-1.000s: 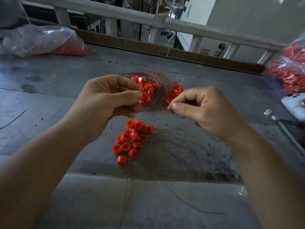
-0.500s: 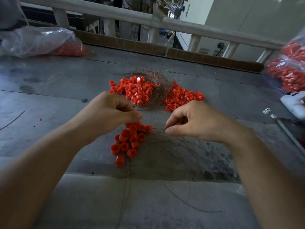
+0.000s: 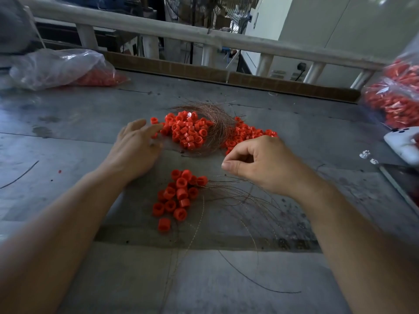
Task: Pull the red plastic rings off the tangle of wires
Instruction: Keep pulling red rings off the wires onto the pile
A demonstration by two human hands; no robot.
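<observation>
Reaching into the tangle for rings

Left hand (image 3: pixel 136 146) straight-fingered, tips at the red rings (image 3: pixel 188 130) on the tangle of wires (image 3: pixel 218 123) at twelve o'clock. Right hand (image 3: pixel 260 164) curled, thumb near forefinger, any strand pinched there too thin to tell. Best to pin one strand, then slide rings toward six o'clock, onto the freed pile (image 3: pixel 179 196).

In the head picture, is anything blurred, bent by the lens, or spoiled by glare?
Head view: the wide lens bows the railing; the fingers of the left hand look blurred, the right hand is sharp; light is soft and dim, with glare on the plastic bag and one white glint in the far pile of red rings.
</observation>
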